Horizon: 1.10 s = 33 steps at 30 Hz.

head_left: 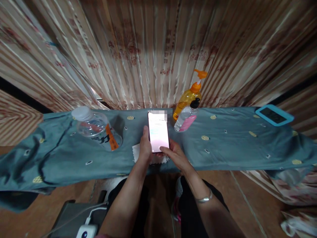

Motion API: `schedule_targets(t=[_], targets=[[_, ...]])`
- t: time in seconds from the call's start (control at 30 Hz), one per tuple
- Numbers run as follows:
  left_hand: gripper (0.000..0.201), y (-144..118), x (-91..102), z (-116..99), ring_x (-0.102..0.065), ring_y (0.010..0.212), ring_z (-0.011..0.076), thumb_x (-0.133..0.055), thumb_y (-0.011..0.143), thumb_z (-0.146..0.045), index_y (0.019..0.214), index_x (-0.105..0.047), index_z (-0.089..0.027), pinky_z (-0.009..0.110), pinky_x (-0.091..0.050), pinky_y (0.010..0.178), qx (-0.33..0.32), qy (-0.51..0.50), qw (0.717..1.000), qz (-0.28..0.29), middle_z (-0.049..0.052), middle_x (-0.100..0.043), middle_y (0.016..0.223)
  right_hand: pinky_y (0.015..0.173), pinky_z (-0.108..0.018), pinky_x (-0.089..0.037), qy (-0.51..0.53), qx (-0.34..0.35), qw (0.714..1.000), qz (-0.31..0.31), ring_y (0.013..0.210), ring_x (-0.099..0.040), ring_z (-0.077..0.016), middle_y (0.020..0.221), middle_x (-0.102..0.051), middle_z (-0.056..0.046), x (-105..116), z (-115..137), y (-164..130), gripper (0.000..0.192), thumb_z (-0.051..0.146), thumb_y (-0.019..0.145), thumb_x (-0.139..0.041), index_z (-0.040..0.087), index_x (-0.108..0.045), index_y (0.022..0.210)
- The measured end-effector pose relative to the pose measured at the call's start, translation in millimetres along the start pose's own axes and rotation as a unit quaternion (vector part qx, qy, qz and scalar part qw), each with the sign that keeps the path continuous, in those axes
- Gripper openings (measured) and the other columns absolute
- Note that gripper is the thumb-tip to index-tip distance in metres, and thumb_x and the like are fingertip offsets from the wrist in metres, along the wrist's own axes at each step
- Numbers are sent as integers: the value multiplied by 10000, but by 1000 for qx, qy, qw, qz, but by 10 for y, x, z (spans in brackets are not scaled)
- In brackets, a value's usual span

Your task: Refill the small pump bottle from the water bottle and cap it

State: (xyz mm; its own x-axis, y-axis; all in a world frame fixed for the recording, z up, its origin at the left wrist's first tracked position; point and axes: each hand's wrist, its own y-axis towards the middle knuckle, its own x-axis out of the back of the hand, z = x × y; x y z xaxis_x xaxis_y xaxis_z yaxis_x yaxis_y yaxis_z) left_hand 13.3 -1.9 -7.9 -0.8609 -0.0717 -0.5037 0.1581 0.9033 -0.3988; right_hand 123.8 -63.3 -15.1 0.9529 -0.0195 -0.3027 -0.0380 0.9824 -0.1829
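And here we are at the middle of the dial, where the lit smartphone (158,135) sits in two-handed hold above a blue-green patterned tablecloth (223,148), its top edge towards twelve o'clock; the left hand (145,147) closes along the nine o'clock edge, thumb straight up the side, fingers hidden behind; the right hand (175,154) comes in from five o'clock, fingers curled under the lower corner, thumb laid over the bottom of the bright screen; whether that thumb presses the glass or hovers, I cannot tell!

Both grips are closed to the thickness of the phone, no more; just under the wrists, towards seven o'clock, peeks a white scallop-edged cloth (135,152); out at nine stands a clear plastic jar with a white lid (95,127); near one o'clock, an orange-topped pump bottle (188,99), with a black-capped clear bottle with a pink label (186,119) just in front; well off at three, a blue-framed display (274,115).

To play this well, I'd say, let the left palm carry the load so the right thumb is free for light, short touches; hold the elbows level, the screen square to the eyes; and mind that lower corner, where a straying fingertip could touch the glass unasked!
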Motion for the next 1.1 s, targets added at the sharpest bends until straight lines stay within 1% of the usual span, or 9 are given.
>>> schedule_targets(t=[0.1, 0.17, 0.33, 0.43, 0.57, 0.7, 0.77, 0.9, 1.1], targets=[[648, 11, 8, 6, -735, 664, 209, -568, 818, -744, 971, -720, -133, 251, -531, 556, -27, -1, 999, -30, 62, -754, 715, 627, -300, -586, -11, 2, 1000, -5, 638, -673, -165, 869, -725, -47, -1, -27, 16, 528, 484, 667, -816, 162, -635, 1044], [637, 19, 4, 13, -742, 692, 218, -586, 811, -736, 949, -723, -130, 255, -540, 584, -39, -1, 999, -37, 68, -753, 711, 636, -310, -589, -20, 8, 1000, -8, 644, -672, -168, 862, -722, -44, -8, -28, 22, 529, 512, 673, -812, 168, -639, 1035], [638, 45, -12, 24, -755, 753, 237, -586, 813, -732, 937, -733, -124, 272, -563, 643, -46, -1, 999, -27, 89, -769, 758, 636, -309, -589, -29, 13, 999, -24, 646, -664, -166, 872, -730, -45, -19, -12, 24, 566, 580, 644, -817, 179, -654, 1010], [630, 42, -24, 15, -755, 748, 237, -581, 822, -726, 938, -734, -125, 272, -564, 634, -43, -2, 999, -33, 88, -769, 756, 646, -312, -593, -30, 13, 999, -25, 647, -665, -166, 887, -733, -49, -19, -11, 23, 554, 560, 649, -817, 174, -663, 1016], [620, 20, -35, 0, -754, 724, 233, -551, 847, -719, 938, -731, -133, 265, -556, 597, -35, -2, 999, -33, 83, -768, 754, 629, -305, -588, -33, 20, 999, -25, 637, -658, -162, 888, -734, -51, -29, -2, 23, 493, 521, 675, -793, 170, -666, 997], [573, 17, -33, 2, -758, 761, 223, -559, 875, -668, 1001, -725, -134, 271, -582, 666, -59, -12, 997, -50, 73, -783, 811, 655, -297, -598, -41, 31, 998, -36, 760, -683, -184, 971, -736, -59, -20, 18, 34, 482, 513, 685, -764, 171, -680, 1014], [565, 23, -29, 2, -763, 806, 225, -576, 871, -658, 1033, -722, -136, 279, -594, 713, -63, -18, 996, -56, 74, -790, 855, 639, -289, -597, -34, 28, 998, -37, 813, -686, -195, 1003, -732, -62, 0, 26, 42, 485, 545, 692, -740, 173, -677, 996], [586, 33, -30, -11, -767, 858, 243, -613, 838, -673, 1045, -726, -136, 302, -604, 770, -62, -22, 995, -70, 86, -796, 889, 562, -264, -569, -29, 16, 998, -50, 807, -680, -197, 952, -726, -60, 49, 44, 52, 507, 642, 699, -685, 180, -645, 906], [585, 28, -44, -21, -773, 835, 265, -569, 867, -668, 1023, -735, -129, 336, -611, 773, -70, -15, 995, -64, 105, -792, 826, 588, -278, -578, -62, 32, 996, -59, 792, -675, -189, 938, -718, -51, 61, 75, 42, 498, 667, 737, -626, 193, -657, 887]])
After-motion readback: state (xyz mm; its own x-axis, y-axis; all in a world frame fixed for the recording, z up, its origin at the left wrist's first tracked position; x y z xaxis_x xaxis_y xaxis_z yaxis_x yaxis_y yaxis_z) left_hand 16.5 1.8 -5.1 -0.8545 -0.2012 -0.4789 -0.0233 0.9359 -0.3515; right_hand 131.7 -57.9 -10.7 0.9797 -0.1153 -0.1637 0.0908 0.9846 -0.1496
